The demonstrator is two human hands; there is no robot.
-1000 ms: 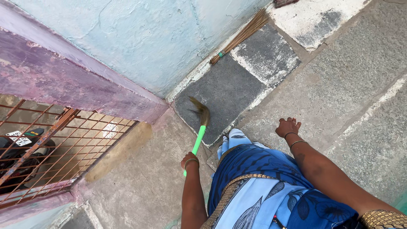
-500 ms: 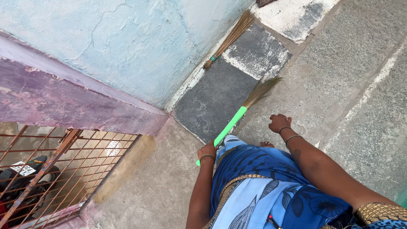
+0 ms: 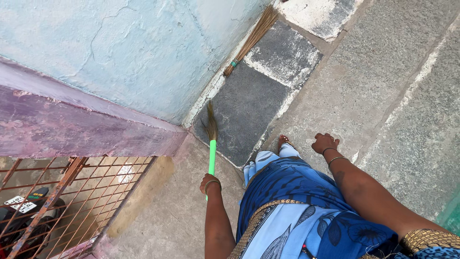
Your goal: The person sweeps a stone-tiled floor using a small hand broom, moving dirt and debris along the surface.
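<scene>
Grey stone paving (image 3: 383, 81) runs beside a pale blue wall (image 3: 129, 48). At lower centre, the left hand (image 3: 210, 183) grips a green-handled broom (image 3: 212, 151), bristles angled into the wall's corner to reach grit there. The right hand (image 3: 325, 142) hangs loosely curled, empty. A second broom (image 3: 249, 41) lies along the wall at top; a rusty grille (image 3: 72, 196) sits lower left.

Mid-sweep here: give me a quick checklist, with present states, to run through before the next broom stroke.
1. Grip: left hand closed around the green-handled broom: ok.
2. Bristles at the dark floor slab near the wall's foot: ok; actual contact: cannot tell.
3. Right hand empty, clear of the broom: ok.
4. Foot on the stone to the right of the bristles, apart from them: ok.
5. Second broom lying along the wall, ahead of the bristles: ok.
6. Dust left on the slab: cannot tell.
</scene>
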